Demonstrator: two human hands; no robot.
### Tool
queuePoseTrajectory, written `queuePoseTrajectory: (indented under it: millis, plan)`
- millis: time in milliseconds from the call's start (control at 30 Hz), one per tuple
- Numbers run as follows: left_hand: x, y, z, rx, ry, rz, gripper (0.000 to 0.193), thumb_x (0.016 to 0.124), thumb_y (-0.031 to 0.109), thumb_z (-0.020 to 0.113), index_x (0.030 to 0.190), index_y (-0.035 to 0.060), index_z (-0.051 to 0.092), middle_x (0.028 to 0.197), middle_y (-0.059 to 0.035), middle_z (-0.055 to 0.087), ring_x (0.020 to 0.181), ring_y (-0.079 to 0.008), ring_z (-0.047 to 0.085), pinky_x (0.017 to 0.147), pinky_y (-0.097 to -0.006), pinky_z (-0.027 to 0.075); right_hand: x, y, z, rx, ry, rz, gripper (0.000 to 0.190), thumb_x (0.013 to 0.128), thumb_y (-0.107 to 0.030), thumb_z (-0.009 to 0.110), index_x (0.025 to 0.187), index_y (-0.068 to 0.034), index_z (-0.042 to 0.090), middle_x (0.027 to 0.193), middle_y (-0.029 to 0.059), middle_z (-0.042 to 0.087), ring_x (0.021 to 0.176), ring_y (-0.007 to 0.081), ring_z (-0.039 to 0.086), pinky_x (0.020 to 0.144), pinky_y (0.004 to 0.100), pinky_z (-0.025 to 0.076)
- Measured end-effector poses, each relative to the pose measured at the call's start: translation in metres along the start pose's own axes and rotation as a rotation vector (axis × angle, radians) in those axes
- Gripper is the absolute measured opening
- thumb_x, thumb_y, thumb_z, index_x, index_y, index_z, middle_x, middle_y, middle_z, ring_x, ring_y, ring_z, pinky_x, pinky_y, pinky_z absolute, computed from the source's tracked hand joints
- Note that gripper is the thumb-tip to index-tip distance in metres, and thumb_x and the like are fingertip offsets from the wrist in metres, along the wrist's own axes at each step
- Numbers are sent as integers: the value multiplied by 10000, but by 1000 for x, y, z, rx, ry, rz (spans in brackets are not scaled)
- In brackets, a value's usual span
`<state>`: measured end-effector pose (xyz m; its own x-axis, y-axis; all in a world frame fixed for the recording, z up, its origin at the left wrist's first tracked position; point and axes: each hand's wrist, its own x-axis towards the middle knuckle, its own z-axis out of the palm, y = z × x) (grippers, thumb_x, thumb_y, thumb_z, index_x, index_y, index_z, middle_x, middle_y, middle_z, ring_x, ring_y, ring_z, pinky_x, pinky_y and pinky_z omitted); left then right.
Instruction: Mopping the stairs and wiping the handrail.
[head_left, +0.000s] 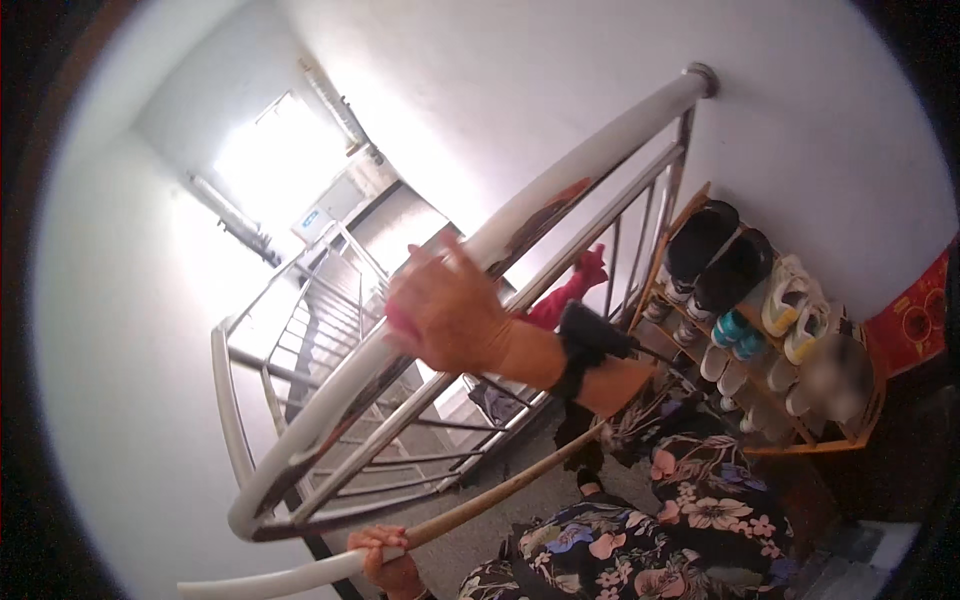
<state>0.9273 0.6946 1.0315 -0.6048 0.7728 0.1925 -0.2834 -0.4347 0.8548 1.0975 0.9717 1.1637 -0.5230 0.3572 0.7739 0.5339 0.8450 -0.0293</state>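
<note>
My right hand (450, 307), blurred, lies over the pale handrail (555, 172) of a metal stair railing, with a pink cloth (403, 321) pressed under the palm. More reddish-pink fabric (570, 292) shows behind the rail, beyond the wrist; whether it is the same piece I cannot tell. A black band with a dark device (592, 337) is strapped to that wrist. Low in view, my left hand (382, 556) is wrapped around a long pole (502, 486), brown along one length and white at the near end. Brown patches show where the handrail's pale covering is worn.
At the right stands a wooden shoe rack (806, 442) with several pairs of shoes (787, 300) and black items (701, 240) on top. Stairs descend beyond the railing's bars (442, 457) towards a bright window (281, 150). Red printed paper (911, 311) is by the right wall.
</note>
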Motion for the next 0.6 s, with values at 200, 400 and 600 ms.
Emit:
queuePoseTrajectory:
  millis: [200,400,600]
  plan:
    - [11,-5,92,109,100,-17,128,743,167,546,737,96,439,562,-46,473,498,-144,488,567,-291,466,-4,163,-66,-128,-31,91,207,820,-275,503,798,-111,627,876,52,627,1125,275,478,1033,558,130]
    - [28,-7,108,-12,1,-56,95,753,127,552,737,48,499,605,-101,512,568,-219,491,552,-331,411,-13,333,-137,-453,70,147,235,829,-279,436,742,-229,649,919,1,643,1113,277,484,1017,586,127]
    - [33,-9,125,-71,72,-129,91,723,113,565,737,54,498,620,-105,520,568,-224,492,550,-325,404,-16,498,-199,-984,-156,352,233,841,-302,416,956,-241,609,1097,-30,595,1141,273,466,952,606,250]
